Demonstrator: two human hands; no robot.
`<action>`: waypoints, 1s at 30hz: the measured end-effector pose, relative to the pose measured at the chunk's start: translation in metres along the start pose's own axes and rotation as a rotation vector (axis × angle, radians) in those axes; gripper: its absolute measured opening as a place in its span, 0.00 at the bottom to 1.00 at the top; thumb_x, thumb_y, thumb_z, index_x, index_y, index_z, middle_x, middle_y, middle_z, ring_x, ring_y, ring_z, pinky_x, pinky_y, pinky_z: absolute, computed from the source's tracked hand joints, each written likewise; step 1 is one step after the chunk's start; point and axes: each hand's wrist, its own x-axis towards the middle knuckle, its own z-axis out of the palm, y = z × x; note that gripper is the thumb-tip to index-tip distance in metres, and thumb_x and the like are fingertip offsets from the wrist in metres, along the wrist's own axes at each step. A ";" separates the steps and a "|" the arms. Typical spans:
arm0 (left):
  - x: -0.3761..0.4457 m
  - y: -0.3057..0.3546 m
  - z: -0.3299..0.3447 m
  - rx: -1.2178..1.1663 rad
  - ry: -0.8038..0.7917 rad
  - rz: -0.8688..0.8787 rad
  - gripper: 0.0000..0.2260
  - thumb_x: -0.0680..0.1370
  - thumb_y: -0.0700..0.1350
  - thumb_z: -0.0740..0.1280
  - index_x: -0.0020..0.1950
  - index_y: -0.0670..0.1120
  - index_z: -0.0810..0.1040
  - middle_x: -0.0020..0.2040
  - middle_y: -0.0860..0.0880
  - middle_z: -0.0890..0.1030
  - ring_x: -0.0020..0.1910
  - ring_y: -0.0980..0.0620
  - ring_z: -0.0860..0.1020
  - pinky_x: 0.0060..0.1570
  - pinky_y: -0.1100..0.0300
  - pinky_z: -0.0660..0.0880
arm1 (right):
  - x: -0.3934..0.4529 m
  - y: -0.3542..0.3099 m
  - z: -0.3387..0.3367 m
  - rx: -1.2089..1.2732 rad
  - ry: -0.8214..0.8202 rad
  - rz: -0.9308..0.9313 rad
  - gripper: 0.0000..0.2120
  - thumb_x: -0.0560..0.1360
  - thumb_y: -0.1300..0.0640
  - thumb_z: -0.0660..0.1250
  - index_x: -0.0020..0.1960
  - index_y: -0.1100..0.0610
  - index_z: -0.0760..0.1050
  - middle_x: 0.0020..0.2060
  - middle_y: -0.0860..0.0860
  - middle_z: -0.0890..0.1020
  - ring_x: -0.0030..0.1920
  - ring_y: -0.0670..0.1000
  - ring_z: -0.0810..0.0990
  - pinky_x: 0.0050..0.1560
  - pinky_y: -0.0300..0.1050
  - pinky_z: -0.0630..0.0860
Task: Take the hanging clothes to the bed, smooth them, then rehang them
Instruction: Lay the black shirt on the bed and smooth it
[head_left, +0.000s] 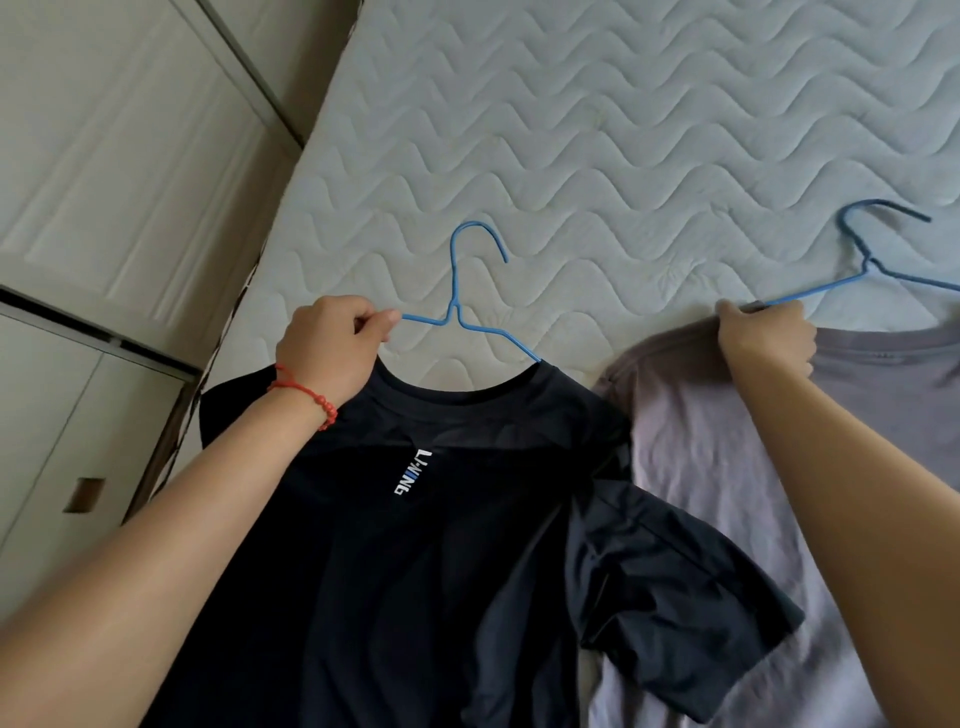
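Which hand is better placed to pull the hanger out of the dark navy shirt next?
Left. The left hand already pinches the blue hanger inside the navy shirt, while the right hand holds the grey shirt.

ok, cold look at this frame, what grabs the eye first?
Two T-shirts on blue hangers lying on the quilted mattress: a black T-shirt in the middle, its sleeve overlapping a grey T-shirt to the right. The left hand grips the black shirt's hanger; the right hand grips the grey shirt's shoulder and hanger.
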 end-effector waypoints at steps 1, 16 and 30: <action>0.000 0.000 0.000 0.000 0.002 -0.003 0.15 0.77 0.51 0.63 0.39 0.42 0.81 0.27 0.57 0.71 0.29 0.57 0.69 0.29 0.63 0.63 | -0.001 -0.002 0.001 -0.026 0.007 0.004 0.28 0.71 0.46 0.65 0.64 0.60 0.66 0.65 0.62 0.70 0.67 0.61 0.68 0.66 0.56 0.63; -0.034 0.013 -0.028 -0.091 -0.063 -0.031 0.15 0.77 0.49 0.63 0.41 0.40 0.81 0.27 0.58 0.70 0.29 0.59 0.69 0.30 0.63 0.62 | -0.055 0.012 -0.036 0.105 -0.017 -0.047 0.22 0.69 0.53 0.63 0.58 0.65 0.72 0.55 0.62 0.78 0.55 0.64 0.77 0.53 0.53 0.73; -0.097 -0.004 -0.158 -0.277 -0.113 0.017 0.13 0.77 0.48 0.63 0.35 0.43 0.79 0.25 0.52 0.68 0.27 0.53 0.67 0.33 0.62 0.64 | -0.198 -0.024 -0.155 0.298 0.050 -0.252 0.14 0.68 0.60 0.62 0.26 0.60 0.63 0.28 0.58 0.73 0.36 0.57 0.71 0.41 0.45 0.68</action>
